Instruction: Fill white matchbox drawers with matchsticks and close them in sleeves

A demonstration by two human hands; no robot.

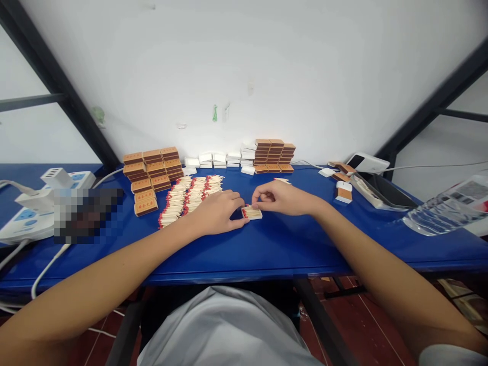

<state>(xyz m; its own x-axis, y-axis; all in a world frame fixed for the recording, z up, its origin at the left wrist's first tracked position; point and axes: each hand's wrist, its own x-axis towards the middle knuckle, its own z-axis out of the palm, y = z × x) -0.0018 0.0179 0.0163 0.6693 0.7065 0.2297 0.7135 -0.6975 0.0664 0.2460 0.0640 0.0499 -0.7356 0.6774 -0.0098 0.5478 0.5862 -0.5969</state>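
A small white matchbox tray (256, 216) with red-tipped matches in it lies on the blue table. My left hand (220, 212) grips the tray's left end, thumb along the near side and fingers at the far side. Over the tray, my right hand (280, 197) has its thumb and forefinger pinched together, touching the matches or the tray edge; what they pinch is too small to make out. Rows of loose matches (175, 203) lie left of my left hand, partly covered by it. A few more matches (282, 180) show behind my right hand.
Stacked brown matchboxes (152, 170) stand at the back left, others (274, 155) at the back centre beside white trays (219, 158). Power strips (26, 218) and cables lie left. Loose boxes (343, 193), a white device (368, 162) and a plastic bottle (438, 211) lie right.
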